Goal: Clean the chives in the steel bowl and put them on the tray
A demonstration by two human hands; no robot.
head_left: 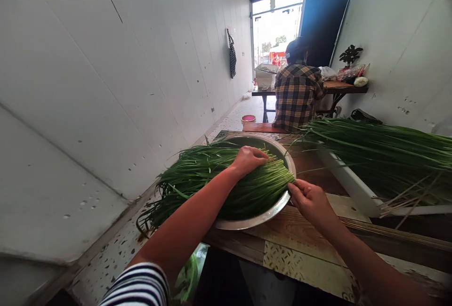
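A large heap of garlic chives lies in a round metal basin, the leaves hanging over its left side and the pale cut ends gathered toward the right rim. My left hand rests on top of the bunch, fingers closed around stems near their cut ends. At the right rim, my right hand pinches the stem ends between thumb and forefinger. Part of the left fingers' grip is hidden by the hand itself.
More long chives fill a white box on the right, with thin sticks at its front. The basin stands on a wood-patterned table. Ahead, a person in a plaid shirt sits at another table. A wall runs along the left.
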